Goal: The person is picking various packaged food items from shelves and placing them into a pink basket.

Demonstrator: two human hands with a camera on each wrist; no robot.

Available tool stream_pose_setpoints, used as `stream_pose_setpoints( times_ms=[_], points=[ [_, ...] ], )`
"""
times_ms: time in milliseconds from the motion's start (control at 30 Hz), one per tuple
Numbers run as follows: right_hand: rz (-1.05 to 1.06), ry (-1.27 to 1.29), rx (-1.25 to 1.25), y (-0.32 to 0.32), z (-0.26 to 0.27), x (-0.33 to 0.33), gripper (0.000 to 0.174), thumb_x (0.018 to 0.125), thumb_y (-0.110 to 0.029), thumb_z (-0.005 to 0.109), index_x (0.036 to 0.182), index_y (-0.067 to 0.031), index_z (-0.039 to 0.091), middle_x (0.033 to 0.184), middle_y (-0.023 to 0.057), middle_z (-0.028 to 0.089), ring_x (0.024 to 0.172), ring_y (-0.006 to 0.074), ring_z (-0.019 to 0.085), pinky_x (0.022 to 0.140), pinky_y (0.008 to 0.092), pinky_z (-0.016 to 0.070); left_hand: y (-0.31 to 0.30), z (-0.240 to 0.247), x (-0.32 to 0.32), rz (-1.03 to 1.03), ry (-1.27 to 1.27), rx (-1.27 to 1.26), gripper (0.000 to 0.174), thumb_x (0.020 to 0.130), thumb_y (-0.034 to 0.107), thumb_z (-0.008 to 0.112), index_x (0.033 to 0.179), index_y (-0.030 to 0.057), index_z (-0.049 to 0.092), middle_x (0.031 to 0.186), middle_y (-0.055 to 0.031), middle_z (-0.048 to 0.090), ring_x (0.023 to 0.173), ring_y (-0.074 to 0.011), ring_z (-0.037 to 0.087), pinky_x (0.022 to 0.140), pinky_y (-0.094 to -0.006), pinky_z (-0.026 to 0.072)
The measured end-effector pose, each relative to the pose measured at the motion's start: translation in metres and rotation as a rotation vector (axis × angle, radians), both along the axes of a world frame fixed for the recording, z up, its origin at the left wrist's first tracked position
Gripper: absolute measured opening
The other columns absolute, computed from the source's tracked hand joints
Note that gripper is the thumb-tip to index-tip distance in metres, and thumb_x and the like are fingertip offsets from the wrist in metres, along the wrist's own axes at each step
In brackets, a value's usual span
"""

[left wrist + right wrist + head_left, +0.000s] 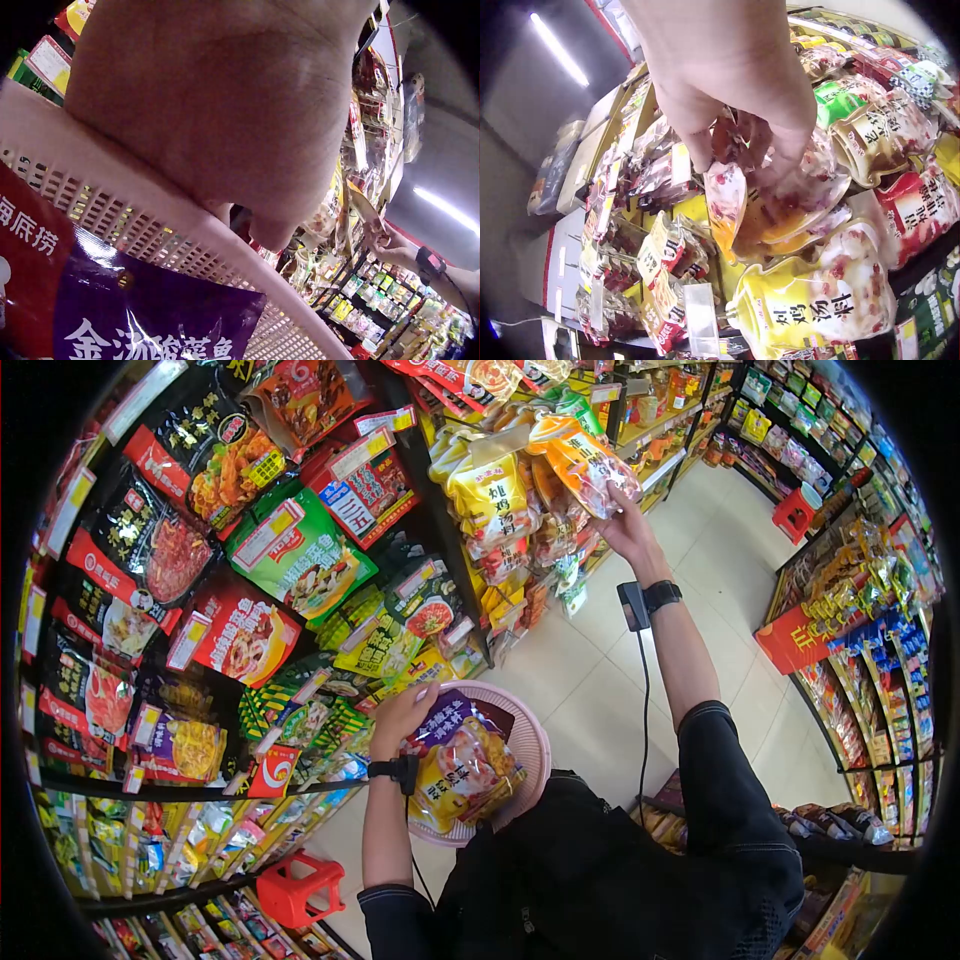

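Observation:
My left hand [402, 718] grips the rim of a pink plastic basket [541, 745] held against my body. In it lies a purple and yellow seasoning packet [465, 760]; its purple top [165, 300] shows close up in the left wrist view. My right hand [630, 532] reaches out to the hanging rack and pinches the lower end of an orange and clear soup-ingredient packet [578, 460]. In the right wrist view, thumb and fingers close round this packet [780, 217], partly hiding it. Beside it hangs a yellow chicken-soup packet [817, 300].
Shelves of seasoning pouches [290, 555] rise at the left, close to the basket. A tiled aisle [590, 670] runs along the right. Red stools [300, 890] stand low at the left and at the far right [795, 515]. A snack shelf [850, 650] lines the right side.

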State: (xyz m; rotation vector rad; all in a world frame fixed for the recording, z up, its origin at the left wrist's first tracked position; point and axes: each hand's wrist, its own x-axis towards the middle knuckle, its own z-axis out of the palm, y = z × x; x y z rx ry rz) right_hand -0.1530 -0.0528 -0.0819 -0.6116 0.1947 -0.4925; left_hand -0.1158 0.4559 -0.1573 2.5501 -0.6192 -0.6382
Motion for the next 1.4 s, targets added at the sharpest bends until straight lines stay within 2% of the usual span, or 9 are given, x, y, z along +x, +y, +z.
stream_pose_setpoints(
  times_ms=[200,267,367,500,567,800,867,1000,1400],
  points=[
    [-0.215,-0.037,0.01,0.002,0.017,-0.023,0.037,0.099,-0.021,0.065,0.131,-0.0065,0.057,0.123,0.0087,0.068,0.111,0.0224,0.066,0.092,0.0385,0.0534,0.0,-0.012,0.005,-0.042,0.031,-0.018,0.066,0.097,0.071,0.039,0.128,0.0205,0.07,0.113,-0.0197,0.072,0.11,-0.0419,0.066,0.098,-0.0476,0.049],
    [-0.011,-0.194,-0.087,-0.028,-0.008,-0.038,0.035,0.1,-0.023,0.062,0.131,-0.0068,0.057,0.121,0.0076,0.068,0.108,0.0209,0.066,0.092,0.0385,0.0526,0.009,-0.034,0.016,-0.057,0.048,-0.045,0.068,0.099,0.07,0.035,0.137,0.0211,0.063,0.126,-0.0225,0.067,0.119,-0.0429,0.061,0.103,-0.0493,0.046],
    [-0.224,0.092,-0.24,0.004,0.002,-0.085,0.04,0.101,-0.026,0.06,0.134,-0.0049,0.057,0.127,0.0103,0.066,0.108,0.022,0.067,0.095,0.0369,0.0524,0.012,-0.028,0.017,-0.075,0.106,-0.01,0.082,0.098,0.073,0.023,0.15,0.0147,0.047,0.147,-0.018,0.053,0.134,-0.0407,0.05,0.113,-0.0475,0.0381],
    [0.224,0.224,-0.44,0.075,-0.023,-0.148,0.049,0.099,-0.029,0.063,0.138,-0.0012,0.054,0.124,0.0069,0.068,0.113,0.0182,0.065,0.1,0.0359,0.0511,0.017,-0.038,0.022,0.02,0.253,-0.174,0.096,0.099,0.076,0.025,0.154,-0.0022,0.035,0.159,-0.0173,0.039,0.149,-0.0259,0.034,0.122,-0.0317,0.0224],
    [0.449,0.273,-0.915,0.134,-0.038,-0.152,0.053,0.098,-0.027,0.066,0.14,0.0014,0.052,0.125,0.0084,0.067,0.113,0.016,0.064,0.1,0.0342,0.0505,0.012,0.009,0.01,0.047,0.408,-0.183,0.102,0.095,0.081,0.028,0.154,-0.0021,0.034,0.16,-0.0177,0.037,0.15,-0.0273,0.032,0.122,-0.0331,0.0217],
    [0.68,0.448,-0.881,0.282,-0.075,-0.137,0.054,0.098,-0.033,0.067,0.135,0.0039,0.055,0.12,0.0143,0.069,0.11,0.0179,0.064,0.098,0.0326,0.0506,0.0,0.017,0.003,-0.028,0.415,-0.282,0.109,0.089,0.086,0.036,0.153,-0.0026,0.037,0.157,-0.0213,0.04,0.147,-0.0297,0.037,0.12,-0.0358,0.0282],
    [0.896,0.477,-1.295,0.298,-0.071,-0.126,0.054,0.099,-0.041,0.064,0.129,0.0042,0.06,0.108,0.0178,0.072,0.095,0.0212,0.07,0.09,0.0338,0.0552,0.001,0.007,0.005,-0.096,0.295,-0.108,0.096,0.088,0.08,0.049,0.144,0.0015,0.051,0.144,-0.0211,0.057,0.134,-0.0304,0.053,0.11,-0.037,0.0403],
    [1.099,0.677,-1.325,0.312,-0.056,-0.116,0.067,0.098,-0.061,0.055,0.107,0.004,0.069,0.083,0.0157,0.072,0.063,0.0268,0.068,0.064,0.0369,0.0558,0.005,0.008,0.002,-0.18,0.255,-0.135,0.07,0.077,0.066,0.073,0.117,0.0096,0.063,0.107,-0.0198,0.072,0.1,-0.035,0.07,0.086,-0.0406,0.0521],
    [1.438,0.585,-1.601,0.278,-0.06,-0.164,0.055,0.101,-0.052,0.055,0.086,-0.0007,0.071,0.061,0.0117,0.065,0.052,0.0201,0.067,0.05,0.0324,0.0528,0.021,0.016,-0.001,-0.133,0.219,-0.037,0.081,0.082,0.072,0.065,0.136,0.0123,0.058,0.121,-0.0193,0.069,0.113,-0.0337,0.066,0.095,-0.0412,0.0493]
  ],
)
